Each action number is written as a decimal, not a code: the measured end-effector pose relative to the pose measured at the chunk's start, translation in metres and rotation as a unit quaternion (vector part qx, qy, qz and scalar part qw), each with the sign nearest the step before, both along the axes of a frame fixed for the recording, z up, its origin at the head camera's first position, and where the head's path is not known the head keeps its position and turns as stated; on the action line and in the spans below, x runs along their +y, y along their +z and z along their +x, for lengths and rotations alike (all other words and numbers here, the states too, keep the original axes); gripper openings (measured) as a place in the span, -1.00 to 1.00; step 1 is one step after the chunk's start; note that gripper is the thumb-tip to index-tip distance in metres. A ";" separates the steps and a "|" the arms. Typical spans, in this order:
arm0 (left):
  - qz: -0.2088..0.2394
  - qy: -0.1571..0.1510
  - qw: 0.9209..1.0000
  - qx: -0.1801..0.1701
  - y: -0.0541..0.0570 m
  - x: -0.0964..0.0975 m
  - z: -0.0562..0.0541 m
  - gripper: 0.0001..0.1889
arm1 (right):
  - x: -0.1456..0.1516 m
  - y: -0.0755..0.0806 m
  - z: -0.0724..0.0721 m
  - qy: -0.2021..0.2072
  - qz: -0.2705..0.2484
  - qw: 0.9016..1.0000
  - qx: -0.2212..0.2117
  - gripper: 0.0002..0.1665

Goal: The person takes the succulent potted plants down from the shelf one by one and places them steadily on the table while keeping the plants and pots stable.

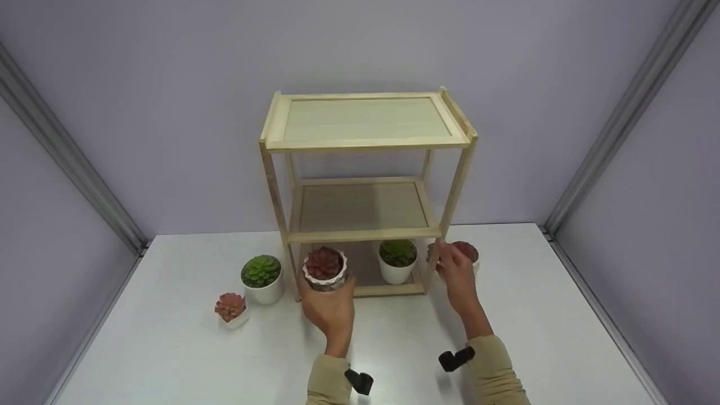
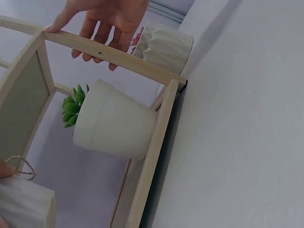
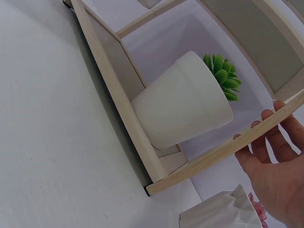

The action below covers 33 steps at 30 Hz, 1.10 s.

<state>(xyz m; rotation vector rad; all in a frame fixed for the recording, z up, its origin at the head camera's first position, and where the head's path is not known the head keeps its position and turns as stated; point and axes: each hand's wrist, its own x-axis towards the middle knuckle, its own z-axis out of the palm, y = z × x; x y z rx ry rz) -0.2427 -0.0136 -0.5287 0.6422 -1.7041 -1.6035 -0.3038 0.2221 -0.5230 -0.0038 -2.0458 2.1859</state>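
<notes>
My left hand (image 1: 331, 308) grips a white fluted pot with a red succulent (image 1: 324, 263), up at the left front of the wooden shelf rack (image 1: 365, 233). In the left wrist view that pot (image 2: 23, 202) has a twine loop near its rim. My right hand (image 1: 458, 278) holds the rack's right front post (image 3: 240, 142), thumb on one side and fingers on the other. Between the hands, a smooth white pot with a green succulent (image 1: 397, 269) stands upright on the bottom shelf.
On the table left of the rack stand a white pot with a green succulent (image 1: 265, 288) and a small white pot with a pink succulent (image 1: 232, 310). Right of the rack, behind my right hand, is a white fluted pot (image 2: 166, 47) with a reddish succulent.
</notes>
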 end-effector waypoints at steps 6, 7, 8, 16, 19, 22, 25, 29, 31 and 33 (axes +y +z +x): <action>-0.030 -0.021 0.999 -0.011 0.009 -0.007 0.013 0.10 | 0.000 0.000 0.000 0.002 0.000 1.000 0.003 -0.41; -0.035 -0.022 0.999 -0.011 0.010 -0.008 0.015 0.10 | 0.000 0.000 -0.001 0.001 0.003 1.000 0.003 -0.41; -0.037 -0.023 0.999 -0.011 0.011 -0.010 0.016 0.09 | 0.000 -0.001 -0.001 0.002 0.003 1.000 0.003 -0.41; -0.050 -0.037 0.998 0.010 0.021 -0.023 0.028 0.09 | 0.000 -0.003 -0.001 0.001 0.002 1.000 0.005 -0.39; -0.057 -0.040 0.997 0.022 0.025 -0.029 0.033 0.09 | -0.001 -0.003 0.000 0.001 0.007 1.000 0.003 -0.37; -0.061 -0.046 0.997 0.033 0.029 -0.035 0.039 0.08 | -0.001 -0.003 0.000 -0.001 0.006 1.000 0.000 -0.38; -0.076 -0.052 0.995 0.040 0.033 -0.042 0.045 0.07 | -0.001 -0.003 0.000 -0.004 -0.001 1.000 -0.004 -0.40; -0.102 -0.052 0.992 0.045 0.037 -0.051 0.051 0.06 | 0.000 -0.003 0.000 -0.005 -0.010 1.000 -0.001 -0.42; -0.109 -0.052 0.992 0.045 0.039 -0.057 0.053 0.07 | 0.000 -0.003 0.000 -0.005 -0.008 1.000 0.000 -0.41; -0.115 -0.054 0.991 0.043 0.041 -0.063 0.056 0.09 | 0.000 -0.003 0.000 -0.004 -0.012 1.000 0.000 -0.41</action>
